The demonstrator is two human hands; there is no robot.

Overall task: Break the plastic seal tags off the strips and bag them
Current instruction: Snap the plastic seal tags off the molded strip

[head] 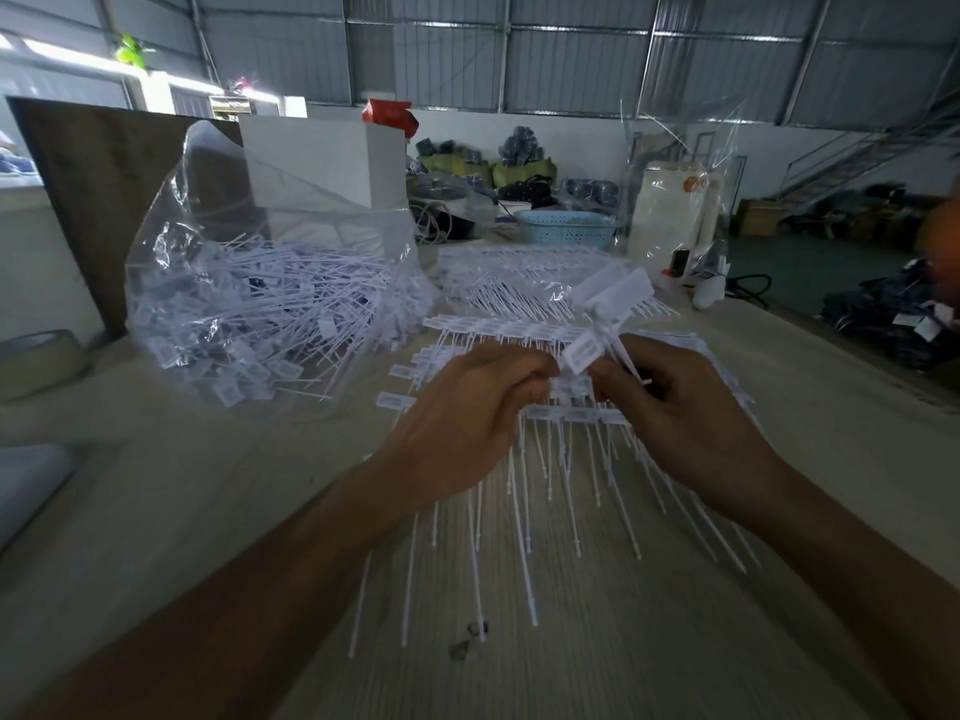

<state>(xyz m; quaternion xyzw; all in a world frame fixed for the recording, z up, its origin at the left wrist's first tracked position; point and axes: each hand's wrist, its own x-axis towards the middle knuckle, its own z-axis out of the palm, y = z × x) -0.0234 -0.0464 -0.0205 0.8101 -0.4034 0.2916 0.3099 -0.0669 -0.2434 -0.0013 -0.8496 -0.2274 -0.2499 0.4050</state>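
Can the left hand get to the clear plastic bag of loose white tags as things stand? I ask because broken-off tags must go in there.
Probably yes. The clear plastic bag lies just left of the left hand, with bare wooden table between them, though that hand now grips the white tag strip.

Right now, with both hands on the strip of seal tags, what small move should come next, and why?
Probably twist the right hand away from the left hand to snap off the tags it grips. Both hands pinch the strip of seal tags at one joint, and loose tags already stick up from the right hand. The clear bag lies open to the left for them.
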